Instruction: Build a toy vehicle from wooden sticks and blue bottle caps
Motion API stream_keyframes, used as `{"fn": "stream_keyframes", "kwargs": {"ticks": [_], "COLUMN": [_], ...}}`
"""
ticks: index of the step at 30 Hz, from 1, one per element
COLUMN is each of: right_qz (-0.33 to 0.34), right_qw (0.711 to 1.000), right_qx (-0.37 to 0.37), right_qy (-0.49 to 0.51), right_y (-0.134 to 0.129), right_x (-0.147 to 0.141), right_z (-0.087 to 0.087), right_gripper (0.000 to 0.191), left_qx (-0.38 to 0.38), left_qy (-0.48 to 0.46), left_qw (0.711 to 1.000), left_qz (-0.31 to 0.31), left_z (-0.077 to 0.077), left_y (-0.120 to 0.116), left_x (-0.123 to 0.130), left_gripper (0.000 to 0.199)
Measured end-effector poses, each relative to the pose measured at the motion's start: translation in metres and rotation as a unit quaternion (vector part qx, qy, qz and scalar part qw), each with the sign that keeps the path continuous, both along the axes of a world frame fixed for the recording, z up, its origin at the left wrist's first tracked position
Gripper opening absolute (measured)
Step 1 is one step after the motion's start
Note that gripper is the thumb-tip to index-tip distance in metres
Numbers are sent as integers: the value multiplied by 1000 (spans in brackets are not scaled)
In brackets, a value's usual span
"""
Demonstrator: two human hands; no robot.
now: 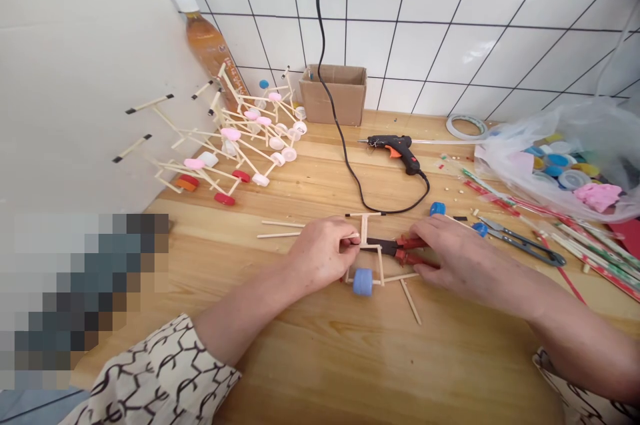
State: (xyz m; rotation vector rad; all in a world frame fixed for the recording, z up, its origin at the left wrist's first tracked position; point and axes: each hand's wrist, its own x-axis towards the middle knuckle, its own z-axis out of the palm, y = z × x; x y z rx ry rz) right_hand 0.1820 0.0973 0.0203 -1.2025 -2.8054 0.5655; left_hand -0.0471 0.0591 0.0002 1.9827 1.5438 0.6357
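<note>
Here, the left hand (324, 252) pinches a thin stick (353, 236) between thumb and fingertips, just beside a stick frame (381, 265) on the worktop (300, 358). The right hand (457, 258) is wrapped around the red handles of the pliers (383, 246), whose dark nose points left and reaches in at the upper part of the frame, close to the left fingertips; whether the jaws bite on anything cannot be told.

The frame sits between the two hands, with a blue wheel (363, 282) at its near side and a black-tipped crossbar (366, 214) at its far end. Two loose sticks lie to the left of the left hand, and another (411, 302) lies at a slant to the right of the wheel.

Beyond the hands, a glue gun (393, 143) rests on its side, its black cord (345, 145) looping near the crossbar. Scissors (525, 243) and straws (595, 252) lie to the right, below a clear bag (615, 125) of bottle caps (557, 160). Far left, stick models (231, 134) with pink, red and white caps crowd together near a bottle (207, 45) and a carton (333, 102).
</note>
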Motion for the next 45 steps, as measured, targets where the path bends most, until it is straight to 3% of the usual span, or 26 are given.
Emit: {"fn": "stream_keyframes", "kwargs": {"ticks": [10, 45], "right_qz": [-7, -7], "right_qw": [1000, 1000], "right_qx": [10, 6], "right_qy": [2, -6], "right_y": [-6, -7], "right_x": [-12, -14], "right_z": [0, 2], "right_gripper": [10, 12], "left_qx": [3, 27], "left_qy": [1, 80], "left_qw": [1000, 996], "left_qz": [-12, -39], "left_z": [1, 10], "left_y": [-2, -4], "left_x": [3, 6], "left_gripper": [13, 16]}}
